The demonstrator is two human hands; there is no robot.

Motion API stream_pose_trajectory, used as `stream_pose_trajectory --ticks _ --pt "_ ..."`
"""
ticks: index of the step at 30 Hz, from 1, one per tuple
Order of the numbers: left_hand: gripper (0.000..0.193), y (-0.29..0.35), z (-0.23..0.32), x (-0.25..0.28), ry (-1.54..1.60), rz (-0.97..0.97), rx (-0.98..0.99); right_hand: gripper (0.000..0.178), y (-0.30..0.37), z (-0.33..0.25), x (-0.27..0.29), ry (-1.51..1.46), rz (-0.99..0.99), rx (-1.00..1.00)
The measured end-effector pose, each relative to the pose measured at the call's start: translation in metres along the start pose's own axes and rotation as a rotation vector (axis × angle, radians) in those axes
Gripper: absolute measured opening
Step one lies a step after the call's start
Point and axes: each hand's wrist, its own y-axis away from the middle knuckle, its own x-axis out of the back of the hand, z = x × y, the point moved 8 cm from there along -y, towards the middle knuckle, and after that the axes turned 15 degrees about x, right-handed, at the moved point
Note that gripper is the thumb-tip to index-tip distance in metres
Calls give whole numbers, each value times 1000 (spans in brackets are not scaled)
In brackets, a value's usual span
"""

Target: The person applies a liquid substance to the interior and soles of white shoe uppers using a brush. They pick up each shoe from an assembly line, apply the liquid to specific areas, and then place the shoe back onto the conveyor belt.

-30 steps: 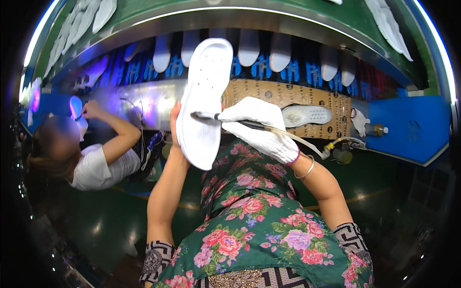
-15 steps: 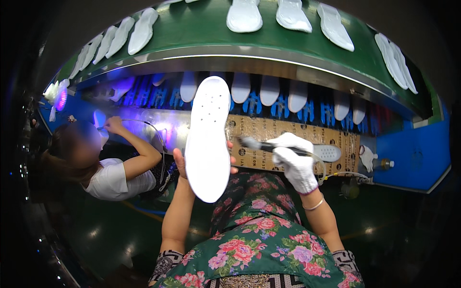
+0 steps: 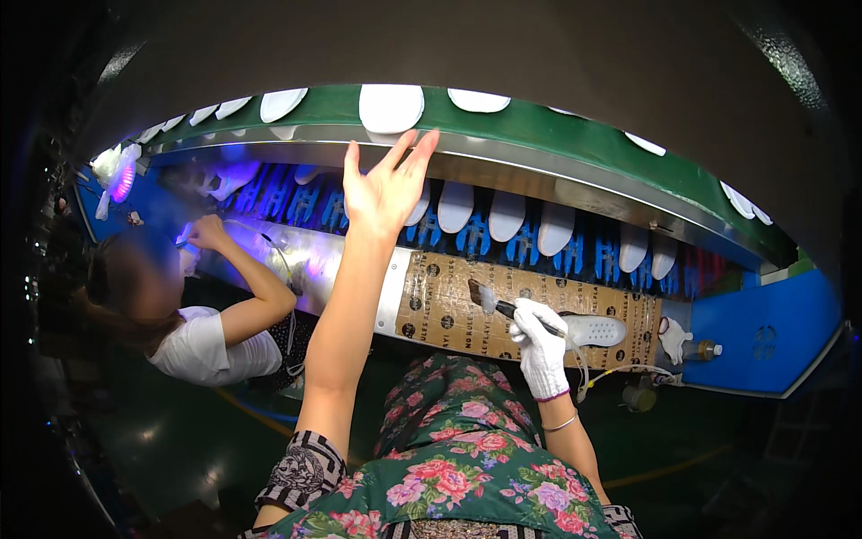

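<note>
The bare left hand [image 3: 384, 190], which held a long, smooth white shoe sole [image 3: 391, 106] half a second ago, is now empty, its palm turned up and its fingers spread wide. The sole it carried appears to be the one on the long green shelf [image 3: 332, 108], its rounded near end at the polished metal edge [image 3: 310, 154]; its far end is hidden by the dark overhang. The fingertips lie just beside that near end, and whether they touch it I cannot tell. The right hand [image 3: 540, 341], in a white knitted glove, keeps its fingers closed around a slim dark-handled brush [image 3: 492, 301], whose bristles, on no sole now, point over the brown cardboard-covered counter [image 3: 435, 314]. Just beyond the gloved hand, a white perforated sole [image 3: 599, 331] lies on the cardboard. As I judge it, brushing has paused: the carried piece has been released onto the shelf, the left hand is free, and the perforated sole is the nearest piece on the counter.
</note>
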Motion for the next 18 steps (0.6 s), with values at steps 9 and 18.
stream_pose_trajectory --ticks 9,18 --pt "87 -12 71 -75 -2155 726 -997 21 8 10 2 27 18 -22" --pt "49 -65 99 -66 -2665 482 -1307 21 5 15 11 45 90 -4"
